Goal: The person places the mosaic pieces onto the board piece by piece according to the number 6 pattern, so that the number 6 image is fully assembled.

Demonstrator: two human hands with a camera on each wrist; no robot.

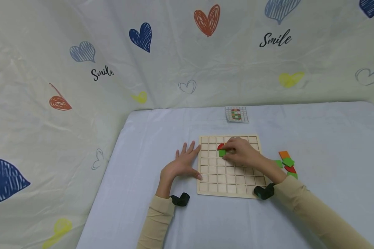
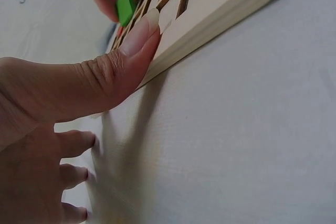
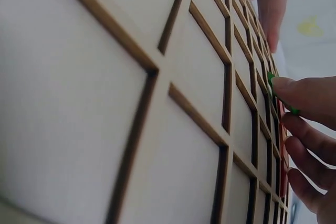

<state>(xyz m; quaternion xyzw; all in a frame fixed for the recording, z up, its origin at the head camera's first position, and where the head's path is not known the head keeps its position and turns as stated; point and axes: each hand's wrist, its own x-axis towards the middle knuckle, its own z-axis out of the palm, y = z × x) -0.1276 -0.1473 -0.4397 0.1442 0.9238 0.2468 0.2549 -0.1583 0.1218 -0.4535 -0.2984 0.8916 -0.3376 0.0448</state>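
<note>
A wooden grid board (image 1: 208,188) lies on the white cloth. The right hand (image 1: 241,152) pinches a green square piece (image 1: 222,153) between thumb and fingers over the board's upper part, just below a red piece (image 1: 220,146). In the right wrist view the green piece (image 3: 278,94) is tilted under the thumb, with red along the fingers. The left hand (image 1: 182,164) lies at the board's left edge with fingers spread; in the left wrist view its thumb (image 2: 139,35) rests on the board's rim.
Right of the board lie several loose pieces: an orange one (image 1: 284,154), a green one (image 1: 288,162), a red one (image 1: 290,169) and more green. A printed pattern card (image 1: 243,114) lies behind the board. A cloth with hearts hangs at the back.
</note>
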